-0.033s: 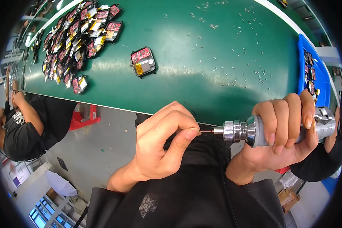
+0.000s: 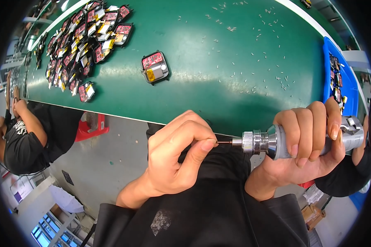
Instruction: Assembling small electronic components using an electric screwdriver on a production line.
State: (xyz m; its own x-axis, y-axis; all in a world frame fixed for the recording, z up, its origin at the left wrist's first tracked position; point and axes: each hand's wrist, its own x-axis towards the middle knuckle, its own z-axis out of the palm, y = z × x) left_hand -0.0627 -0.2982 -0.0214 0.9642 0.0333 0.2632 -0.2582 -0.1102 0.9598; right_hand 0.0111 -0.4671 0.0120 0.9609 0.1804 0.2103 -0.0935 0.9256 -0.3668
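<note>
My right hand (image 2: 307, 138) is wrapped round a grey and silver electric screwdriver (image 2: 281, 142), held level with its nose pointing left. From its knurled collar runs a thin dark screwdriver bit (image 2: 224, 142). My left hand (image 2: 179, 154) pinches the end of that bit between thumb and forefinger; whatever else is in the pinch stays hidden. Both hands are in front of the table's near edge, above my lap. Beyond them, a black device housing (image 2: 155, 67) with a red circuit board and a silver battery lies alone on the green table (image 2: 185, 90).
Many similar housings (image 2: 80, 45) are heaped at the table's far left. Tiny metal pins or screws (image 2: 254, 78) lie scattered over its right half. A blue bin (image 2: 348, 84) with more housings stands at the right edge. Another person (image 2: 35, 131) sits at left beside a red stool (image 2: 92, 126).
</note>
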